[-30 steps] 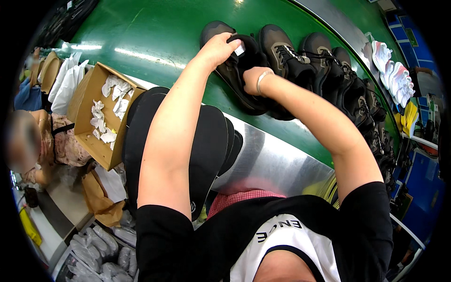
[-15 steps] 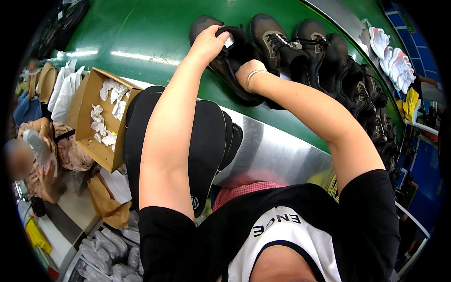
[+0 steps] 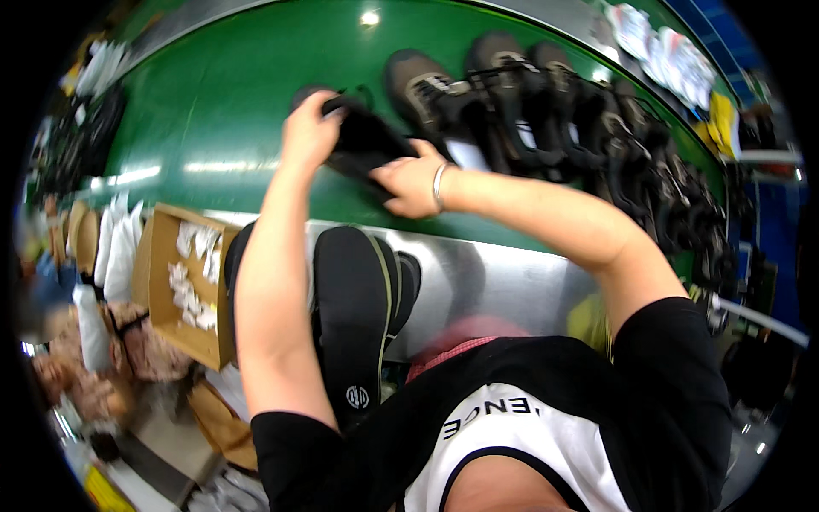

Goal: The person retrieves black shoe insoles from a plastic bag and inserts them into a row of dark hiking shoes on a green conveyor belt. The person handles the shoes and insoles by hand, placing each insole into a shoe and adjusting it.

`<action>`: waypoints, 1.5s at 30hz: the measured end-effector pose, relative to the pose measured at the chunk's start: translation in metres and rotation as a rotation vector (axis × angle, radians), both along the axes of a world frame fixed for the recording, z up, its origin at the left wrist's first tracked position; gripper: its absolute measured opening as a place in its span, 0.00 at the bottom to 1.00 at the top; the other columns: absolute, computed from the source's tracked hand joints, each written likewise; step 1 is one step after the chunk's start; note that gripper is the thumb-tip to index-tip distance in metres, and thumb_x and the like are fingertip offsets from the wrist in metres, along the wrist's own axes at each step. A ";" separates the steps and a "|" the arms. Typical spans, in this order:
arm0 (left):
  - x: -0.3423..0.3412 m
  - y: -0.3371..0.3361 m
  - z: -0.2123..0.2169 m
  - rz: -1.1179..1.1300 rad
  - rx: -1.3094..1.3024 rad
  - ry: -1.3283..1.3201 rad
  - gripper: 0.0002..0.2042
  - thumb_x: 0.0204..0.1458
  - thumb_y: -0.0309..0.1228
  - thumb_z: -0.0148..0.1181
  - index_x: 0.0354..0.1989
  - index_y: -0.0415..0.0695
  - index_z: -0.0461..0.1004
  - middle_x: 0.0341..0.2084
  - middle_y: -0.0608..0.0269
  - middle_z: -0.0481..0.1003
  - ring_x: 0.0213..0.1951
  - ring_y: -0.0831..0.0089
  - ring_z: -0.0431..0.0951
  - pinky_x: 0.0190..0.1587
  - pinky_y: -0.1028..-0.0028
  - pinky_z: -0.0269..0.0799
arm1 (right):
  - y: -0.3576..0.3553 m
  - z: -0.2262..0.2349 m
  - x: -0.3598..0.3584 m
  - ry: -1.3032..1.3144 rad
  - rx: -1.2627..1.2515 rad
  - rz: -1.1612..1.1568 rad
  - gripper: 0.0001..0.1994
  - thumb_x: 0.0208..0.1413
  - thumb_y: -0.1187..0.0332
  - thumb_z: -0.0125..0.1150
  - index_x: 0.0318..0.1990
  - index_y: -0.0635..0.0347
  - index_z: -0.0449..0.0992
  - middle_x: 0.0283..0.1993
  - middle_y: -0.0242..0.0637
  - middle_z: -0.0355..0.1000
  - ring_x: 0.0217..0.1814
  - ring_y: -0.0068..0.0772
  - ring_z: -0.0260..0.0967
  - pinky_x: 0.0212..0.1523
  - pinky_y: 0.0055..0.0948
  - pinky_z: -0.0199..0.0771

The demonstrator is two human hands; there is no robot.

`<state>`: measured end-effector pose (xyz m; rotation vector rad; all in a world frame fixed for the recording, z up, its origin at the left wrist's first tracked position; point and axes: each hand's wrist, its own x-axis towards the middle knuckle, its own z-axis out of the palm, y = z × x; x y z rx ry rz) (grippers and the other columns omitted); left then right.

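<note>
A dark work shoe (image 3: 365, 141) lies tilted on the green conveyor belt, its opening toward me. At its upper left, my left hand (image 3: 310, 128) is closed on the tongue and laces area. My right hand (image 3: 414, 183), with a silver bangle at the wrist, grips the heel end of the collar, thumb and fingers on either side. Motion blurs the shoe a little, and my left hand partly covers its toe. Just right of it stands a brown and black lace-up shoe (image 3: 418, 90), first in a row of similar shoes (image 3: 520, 111).
Black insoles (image 3: 354, 299) lie stacked on the metal ledge (image 3: 486, 273) before me. Left of them stands a cardboard box (image 3: 217, 337) with crumpled white paper. White shoes (image 3: 674, 64) sit beyond the belt's far edge. A person (image 3: 111, 341) works at lower left.
My right hand has come out of the shoe's opening and now holds its heel edge. The shoe and both hands have shifted left in view, and the whole view has turned somewhat.
</note>
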<state>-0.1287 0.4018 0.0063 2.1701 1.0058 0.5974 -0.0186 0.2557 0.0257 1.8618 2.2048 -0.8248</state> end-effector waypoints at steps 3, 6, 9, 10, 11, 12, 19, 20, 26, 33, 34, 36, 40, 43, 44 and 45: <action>-0.020 0.028 0.006 0.104 0.221 0.100 0.13 0.41 0.25 0.49 0.37 0.48 0.71 0.35 0.56 0.72 0.38 0.62 0.72 0.42 0.71 0.65 | -0.062 0.032 0.000 0.196 0.739 -0.006 0.19 0.38 0.64 0.56 0.42 0.54 0.66 0.45 0.35 0.62 0.53 0.34 0.55 0.53 0.48 0.47; -0.053 0.067 0.020 0.068 0.255 0.127 0.13 0.43 0.23 0.47 0.39 0.45 0.70 0.36 0.56 0.71 0.40 0.65 0.71 0.43 0.72 0.64 | -0.146 0.046 0.022 0.264 0.706 -0.189 0.17 0.38 0.65 0.56 0.40 0.55 0.67 0.46 0.37 0.61 0.53 0.37 0.55 0.53 0.41 0.52; -0.040 0.084 0.008 0.091 0.444 0.315 0.17 0.43 0.26 0.50 0.45 0.45 0.66 0.40 0.56 0.69 0.42 0.62 0.69 0.45 0.70 0.63 | -0.244 0.046 0.076 0.047 0.528 -0.573 0.15 0.40 0.67 0.55 0.39 0.57 0.68 0.45 0.40 0.62 0.51 0.41 0.57 0.50 0.39 0.56; -0.016 0.045 0.029 0.184 0.629 0.477 0.18 0.43 0.28 0.52 0.47 0.44 0.64 0.41 0.55 0.68 0.43 0.62 0.69 0.46 0.68 0.62 | -0.284 0.038 0.083 0.003 0.479 -0.742 0.14 0.40 0.68 0.55 0.39 0.57 0.68 0.45 0.41 0.63 0.50 0.42 0.58 0.49 0.38 0.57; 0.012 0.022 0.039 0.077 0.549 0.311 0.21 0.43 0.32 0.54 0.48 0.44 0.62 0.42 0.54 0.67 0.44 0.63 0.67 0.47 0.68 0.60 | -0.322 0.042 0.103 -0.079 0.590 -0.912 0.13 0.38 0.69 0.54 0.35 0.59 0.70 0.42 0.41 0.66 0.45 0.44 0.62 0.47 0.37 0.61; 0.024 0.009 0.038 -0.036 0.470 0.177 0.24 0.43 0.35 0.56 0.50 0.43 0.60 0.44 0.53 0.66 0.46 0.63 0.66 0.49 0.68 0.58 | -0.351 0.041 0.113 -0.137 0.634 -1.013 0.12 0.39 0.70 0.52 0.34 0.61 0.70 0.40 0.43 0.67 0.44 0.44 0.62 0.45 0.36 0.62; 0.098 -0.064 -0.039 -0.187 -0.060 0.077 0.31 0.36 0.32 0.62 0.51 0.38 0.57 0.47 0.48 0.60 0.49 0.60 0.61 0.52 0.67 0.55 | -0.565 0.067 0.151 -0.759 0.133 -1.827 0.25 0.38 0.50 0.56 0.40 0.59 0.69 0.41 0.47 0.67 0.44 0.46 0.64 0.44 0.38 0.64; 0.095 -0.059 -0.044 -0.184 -0.034 0.001 0.29 0.34 0.29 0.62 0.48 0.36 0.59 0.44 0.48 0.64 0.46 0.59 0.64 0.50 0.67 0.58 | -0.586 0.060 0.153 -0.639 0.051 -1.927 0.32 0.35 0.43 0.57 0.40 0.63 0.68 0.43 0.48 0.66 0.46 0.46 0.63 0.46 0.37 0.63; 0.091 -0.060 -0.028 -0.071 -0.163 0.187 0.36 0.37 0.37 0.61 0.54 0.42 0.48 0.36 0.47 0.67 0.21 0.62 0.73 0.14 0.73 0.68 | -0.638 0.000 0.171 -0.303 -0.080 -1.983 0.39 0.31 0.36 0.56 0.30 0.76 0.70 0.34 0.50 0.69 0.39 0.39 0.66 0.40 0.33 0.63; 0.076 -0.042 0.036 0.062 -1.105 -0.094 0.19 0.46 0.28 0.53 0.48 0.46 0.61 0.23 0.64 0.72 0.18 0.82 0.67 0.17 0.85 0.57 | -0.693 0.017 0.180 -0.368 0.157 -2.126 0.25 0.36 0.47 0.60 0.25 0.65 0.68 0.24 0.34 0.65 0.25 0.26 0.58 0.30 0.28 0.61; 0.074 -0.042 0.033 0.076 -1.056 -0.129 0.18 0.46 0.28 0.54 0.47 0.45 0.62 0.23 0.64 0.72 0.18 0.82 0.67 0.17 0.84 0.57 | -0.704 0.024 0.181 -0.380 0.271 -2.112 0.22 0.42 0.50 0.57 0.26 0.65 0.68 0.24 0.32 0.65 0.24 0.24 0.58 0.29 0.24 0.61; 0.065 -0.039 0.029 0.123 -0.948 -0.190 0.15 0.45 0.29 0.55 0.44 0.44 0.65 0.24 0.64 0.72 0.19 0.82 0.67 0.17 0.84 0.57 | -0.648 0.061 0.180 -0.090 0.648 -2.063 0.18 0.47 0.54 0.53 0.28 0.64 0.69 0.24 0.31 0.65 0.24 0.21 0.58 0.29 0.21 0.62; 0.084 -0.046 0.008 -0.109 -0.307 -0.120 0.24 0.36 0.38 0.63 0.43 0.43 0.66 0.29 0.62 0.70 0.29 0.74 0.70 0.29 0.77 0.66 | -0.449 0.129 0.137 0.655 0.845 -2.052 0.15 0.49 0.58 0.49 0.34 0.62 0.68 0.26 0.31 0.64 0.25 0.21 0.62 0.29 0.24 0.69; 0.085 -0.073 0.012 -0.077 0.523 0.308 0.26 0.33 0.45 0.61 0.43 0.49 0.67 0.39 0.54 0.64 0.41 0.59 0.66 0.42 0.66 0.64 | -0.309 0.137 0.100 0.833 0.529 -1.707 0.13 0.47 0.62 0.47 0.31 0.64 0.68 0.24 0.30 0.64 0.22 0.21 0.62 0.25 0.21 0.66; 0.088 -0.070 0.004 -0.071 0.580 0.251 0.23 0.36 0.42 0.60 0.43 0.48 0.67 0.39 0.55 0.66 0.42 0.59 0.66 0.43 0.67 0.63 | -0.282 0.140 0.096 0.893 0.365 -1.524 0.12 0.46 0.63 0.47 0.31 0.64 0.68 0.23 0.30 0.64 0.21 0.21 0.62 0.24 0.20 0.65; 0.091 -0.060 -0.010 -0.139 0.495 0.151 0.21 0.38 0.40 0.58 0.43 0.49 0.67 0.38 0.56 0.67 0.43 0.59 0.66 0.44 0.68 0.63 | -0.263 0.132 0.100 1.020 0.219 -1.376 0.12 0.46 0.64 0.46 0.31 0.64 0.68 0.23 0.30 0.65 0.20 0.21 0.62 0.23 0.19 0.64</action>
